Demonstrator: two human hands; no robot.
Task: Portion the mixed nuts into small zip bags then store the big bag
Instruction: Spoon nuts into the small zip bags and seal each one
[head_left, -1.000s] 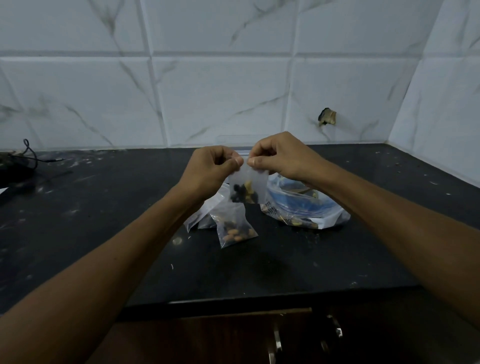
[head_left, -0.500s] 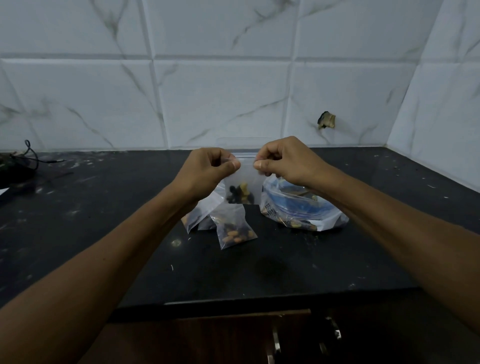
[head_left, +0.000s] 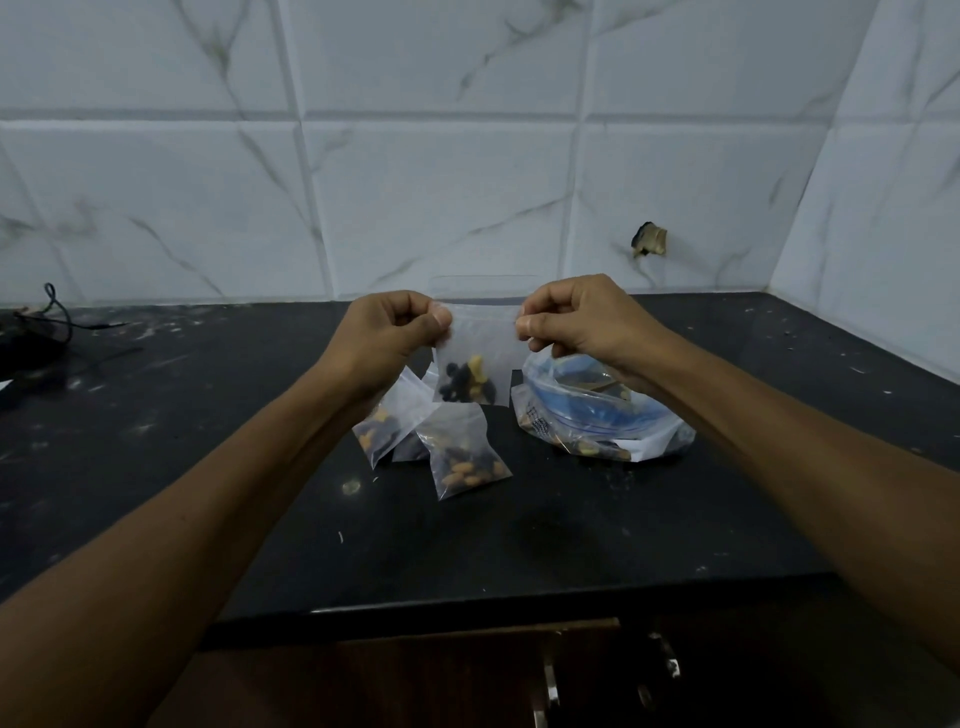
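Note:
A small clear zip bag (head_left: 480, 353) with a few dark and yellow nuts at its bottom hangs in the air above the black counter (head_left: 545, 530). My left hand (head_left: 387, 340) pinches its top left corner and my right hand (head_left: 569, 325) pinches its top right corner, stretching the top edge flat. Below it lie filled small bags: one (head_left: 465, 457) in front, another (head_left: 382, 428) to its left, a third partly hidden between them. The big bag of mixed nuts (head_left: 597, 415), clear with a blue zip strip, sits to the right behind my right wrist.
White marble tiles (head_left: 467, 182) rise behind the counter and along the right side. A black cable (head_left: 57, 312) and a dark object lie at the far left. Cabinet fronts with metal handles (head_left: 550, 680) sit below the counter's front edge.
My hands have moved apart along the small bag's top edge, from nearly touching to holding its two corners. The bag now hangs wider and flatter.

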